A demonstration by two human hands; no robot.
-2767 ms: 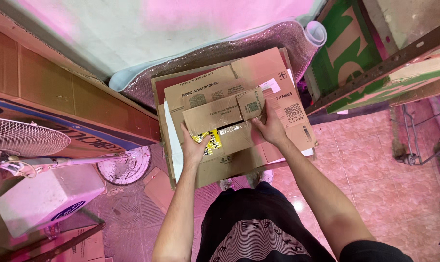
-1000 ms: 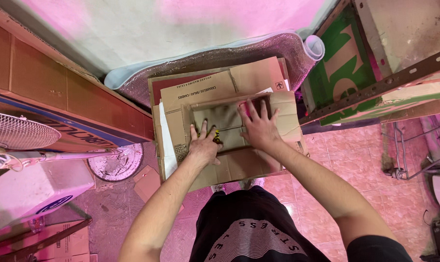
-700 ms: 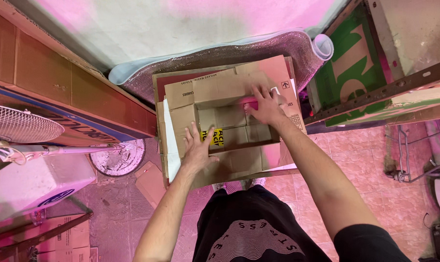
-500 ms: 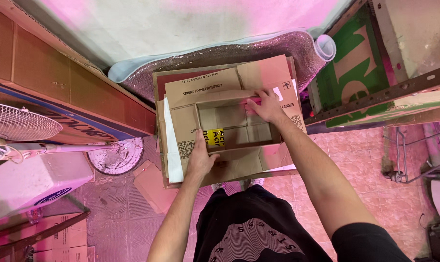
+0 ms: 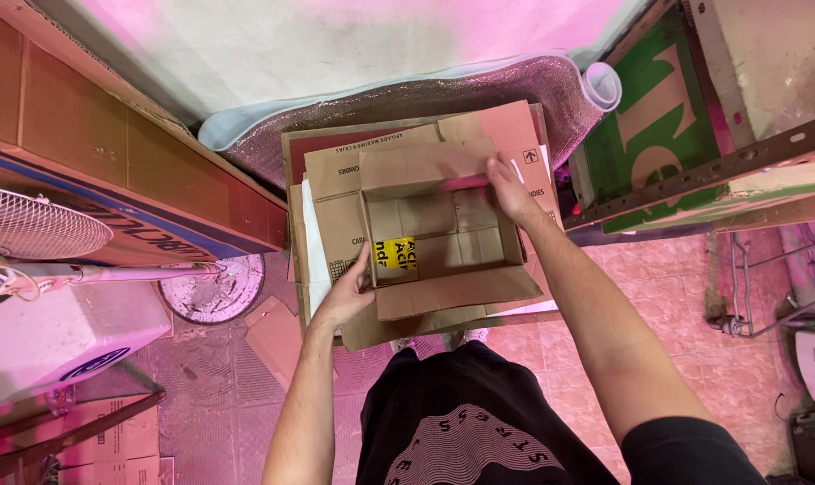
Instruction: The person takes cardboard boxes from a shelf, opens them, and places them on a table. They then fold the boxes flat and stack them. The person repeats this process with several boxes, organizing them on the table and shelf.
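the small cardboard box (image 5: 439,229), earlier lying folded flat under both palms on the stack, is now standing open with its inside squares showing and its flaps spread outward. the right hand (image 5: 508,190) is shifting from the flat top up to the far flap, while the left hand (image 5: 347,294) is moving from the top face to the near-left corner.

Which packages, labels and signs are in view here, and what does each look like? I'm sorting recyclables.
Open box: brown cardboard, square, top flaps spread, on the stack; left hand and right hand hold its sides.
Yellow label: small, black print, inside the box.
Flattened cartons: brown stack beneath the box.
Green sign: white lettering, leaning upper right.
Foil mat: silvery roll behind the stack.
White box: blue mark, lower left.
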